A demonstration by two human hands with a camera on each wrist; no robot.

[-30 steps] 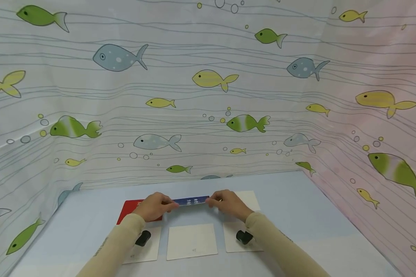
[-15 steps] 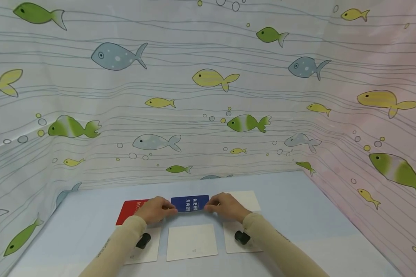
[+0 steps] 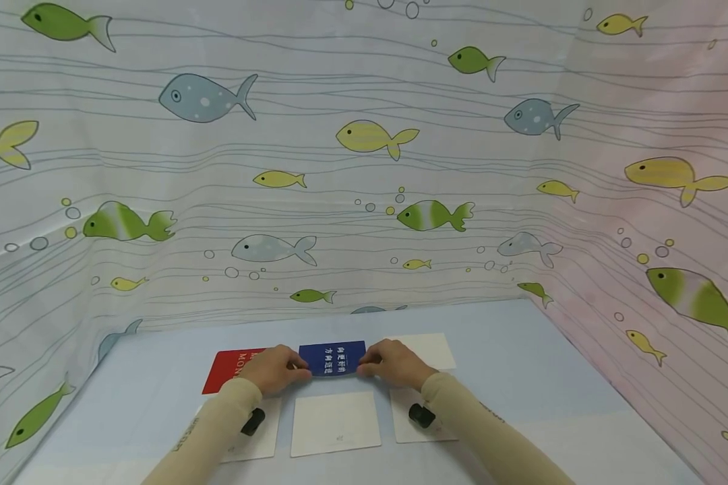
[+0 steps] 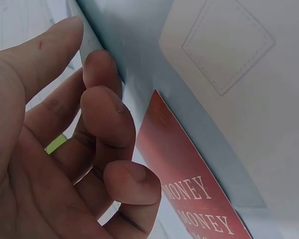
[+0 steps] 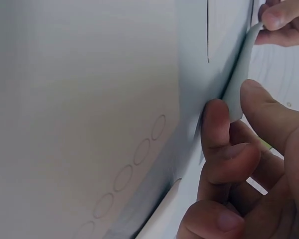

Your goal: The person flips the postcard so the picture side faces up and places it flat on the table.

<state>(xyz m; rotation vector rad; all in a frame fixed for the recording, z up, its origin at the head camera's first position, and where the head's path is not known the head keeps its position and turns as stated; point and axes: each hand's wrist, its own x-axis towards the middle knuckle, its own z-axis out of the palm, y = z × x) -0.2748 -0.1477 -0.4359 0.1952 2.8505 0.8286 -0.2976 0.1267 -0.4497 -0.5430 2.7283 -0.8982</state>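
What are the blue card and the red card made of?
The blue card looks like thin, matt paper, since its dull underside curves in the right wrist view. The red card seems smooth cardboard, maybe plastic-coated: flat, with crisp edges.

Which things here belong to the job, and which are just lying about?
Seemingly in the job:
blue rectangular white-lettered card, pinched by left hand and right hand

Apparently just lying there:
red rectangular white-lettered card
four white rectangular cards
white fish-patterned backdrop
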